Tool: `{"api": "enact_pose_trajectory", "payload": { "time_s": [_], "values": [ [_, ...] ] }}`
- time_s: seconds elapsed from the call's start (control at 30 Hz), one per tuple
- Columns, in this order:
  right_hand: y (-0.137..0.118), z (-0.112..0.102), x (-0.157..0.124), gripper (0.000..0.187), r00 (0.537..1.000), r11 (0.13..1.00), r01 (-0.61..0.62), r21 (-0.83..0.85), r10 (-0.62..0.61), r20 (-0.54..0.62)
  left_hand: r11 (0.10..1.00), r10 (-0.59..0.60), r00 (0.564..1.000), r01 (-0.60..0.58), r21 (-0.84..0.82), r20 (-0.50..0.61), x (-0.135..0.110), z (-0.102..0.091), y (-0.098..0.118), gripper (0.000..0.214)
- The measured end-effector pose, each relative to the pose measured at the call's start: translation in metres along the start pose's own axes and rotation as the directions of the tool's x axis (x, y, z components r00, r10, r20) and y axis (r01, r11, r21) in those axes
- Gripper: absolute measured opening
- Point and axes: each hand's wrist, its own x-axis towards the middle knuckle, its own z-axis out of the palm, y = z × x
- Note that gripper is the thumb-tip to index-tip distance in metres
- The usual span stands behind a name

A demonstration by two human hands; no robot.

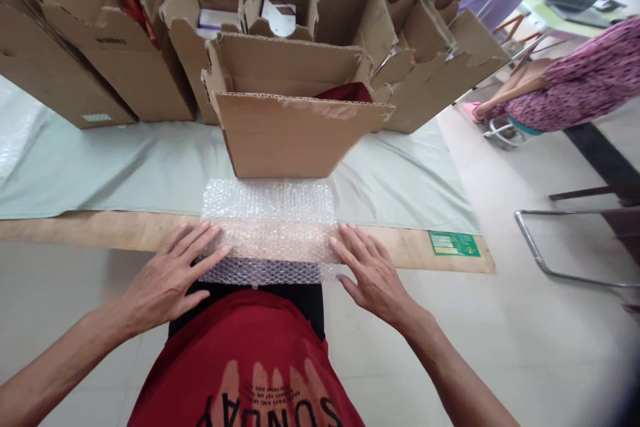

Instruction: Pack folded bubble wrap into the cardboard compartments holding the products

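Note:
A clear sheet of bubble wrap (270,220) lies across the table's front edge, its near end hanging over toward my lap. My left hand (175,270) rests on the sheet's left edge, fingers spread. On the opposite edge, my right hand (367,267) has its fingers stretched out flat, the fingertips touching the wrap. Neither hand grips anything. Just beyond the wrap stands an open cardboard box (300,137) with a dark red item (345,92) inside.
Several tall cardboard boxes (125,73) line the back, some holding small packets. A pale green cloth (150,167) covers the table, leaving a wooden edge (100,227) bare. At right, a person in pink patterned clothing (580,80) sits near a metal-framed chair (530,247).

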Motion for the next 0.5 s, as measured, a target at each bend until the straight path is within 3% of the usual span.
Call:
{"api": "enact_pose_trajectory", "payload": {
  "time_s": [0.13, 0.27, 0.37, 0.5],
  "values": [
    [-0.001, 0.003, 0.017, 0.06, 0.998, 0.997, 0.057, 0.06, -0.055, -0.031, 0.998, -0.007, 1.0, 0.008, 0.063, -0.004, 0.004, 0.002, -0.006, 0.076],
    [0.002, 0.001, 0.023, 0.038, 0.989, 0.957, 0.063, 0.284, -0.022, -0.145, 1.0, 0.017, 0.998, -0.016, 0.024, -0.057, 0.008, 0.005, -0.014, 0.074],
    [0.002, -0.004, 0.028, 0.032, 0.978, 0.873, -0.04, 0.487, 0.133, -0.158, 0.997, -0.005, 0.989, -0.006, -0.075, -0.148, 0.012, 0.004, -0.016, 0.069],
    [-0.005, -0.011, 0.042, 0.029, 0.915, 0.743, -0.257, 0.618, 0.393, -0.091, 0.932, -0.261, 0.938, 0.184, -0.312, -0.227, 0.028, -0.004, -0.01, 0.038]
  ]
}}
